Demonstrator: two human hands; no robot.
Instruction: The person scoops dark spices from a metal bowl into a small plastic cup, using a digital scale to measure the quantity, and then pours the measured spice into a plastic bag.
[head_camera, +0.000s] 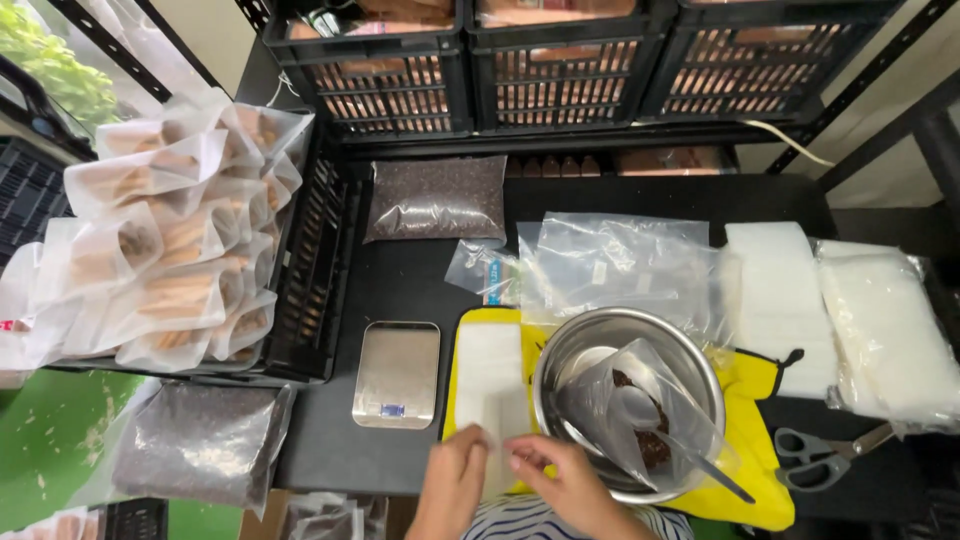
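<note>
Head view: both hands pinch the near end of a white pouch stack on the black table.

Left hand (452, 480) and right hand (568, 480) meet at the near edge of the white pouches (492, 375), which lie on a yellow cloth (752, 470); fingers (520, 455) closed narrowly on the top pouch's edge. Steel bowl (690, 365) sits just right of the stack, holding a clear bag (600, 400) of dark grains and a spoon (690, 455). Small scale (397, 373) stands just left. Scissors (818, 458) lie to the right, near white sheet stacks (780, 300). Dark seed bag (438, 198) lies farther back; crate of filled pouches (170, 240) at left.
</note>
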